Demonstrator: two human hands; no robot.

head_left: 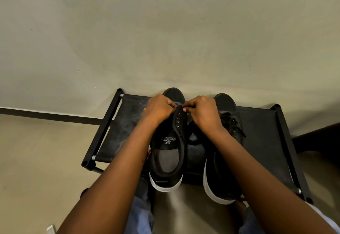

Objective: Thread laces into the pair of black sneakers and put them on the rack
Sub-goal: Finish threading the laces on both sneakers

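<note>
Your left hand (159,109) and right hand (203,112) both pinched at the toe-end eyelets of the left sneaker (168,147), probably the lace. It lay heel toward you on the rack (117,123); the right sneaker (223,152) sat alongside.

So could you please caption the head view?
Both hands work at the left sneaker's eyelets on the rack.

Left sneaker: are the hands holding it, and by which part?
Yes. Both hands, left hand and right hand, pinch the left sneaker at the eyelet flaps near the toe.
</note>
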